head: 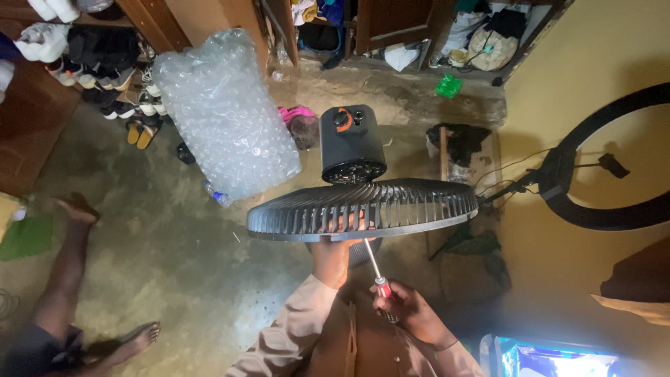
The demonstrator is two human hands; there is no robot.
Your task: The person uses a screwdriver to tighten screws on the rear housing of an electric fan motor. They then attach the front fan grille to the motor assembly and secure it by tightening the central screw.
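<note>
A black electric fan [363, 206] is held up in front of me, seen from above: its round grille is edge-on and its motor housing [352, 143] with an orange knob sits behind. My left hand [333, 248] reaches up under the grille and grips it, fingers showing through the slats. My right hand [412, 311] holds a red-handled screwdriver [375, 272], whose metal shaft points up toward the grille's underside.
A large clear bag of plastic bottles [223, 112] stands on the concrete floor. Shoes and sandals [115, 77] lie at upper left. Another person's bare legs [77, 279] are at left. A ring light [607, 160] on a stand is at right; a lit screen [551, 359] glows lower right.
</note>
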